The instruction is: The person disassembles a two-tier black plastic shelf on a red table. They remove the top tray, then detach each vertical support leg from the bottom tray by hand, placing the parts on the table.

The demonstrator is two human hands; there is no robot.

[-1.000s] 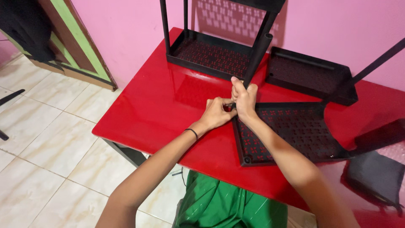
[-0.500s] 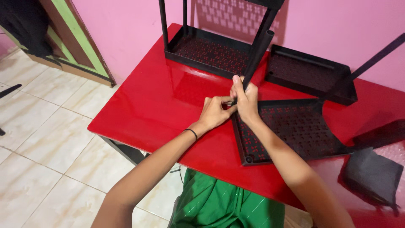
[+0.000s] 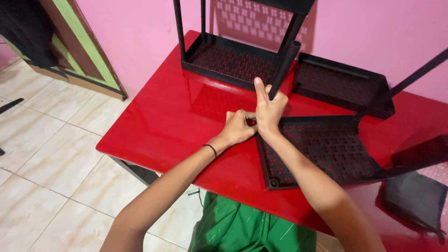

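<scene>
On the glossy red bench (image 3: 177,116), the right hand (image 3: 268,109) has its grip wrapped around the lower end of a slanted black plastic tube (image 3: 283,65), forefinger stretched up along it. The left hand (image 3: 239,127) pinches shut at the near corner of the flat black perforated plastic shelf tray (image 3: 326,149), where the tube meets it. The tube looks light, stiff and smooth, so probably best held low, near the socket
</scene>
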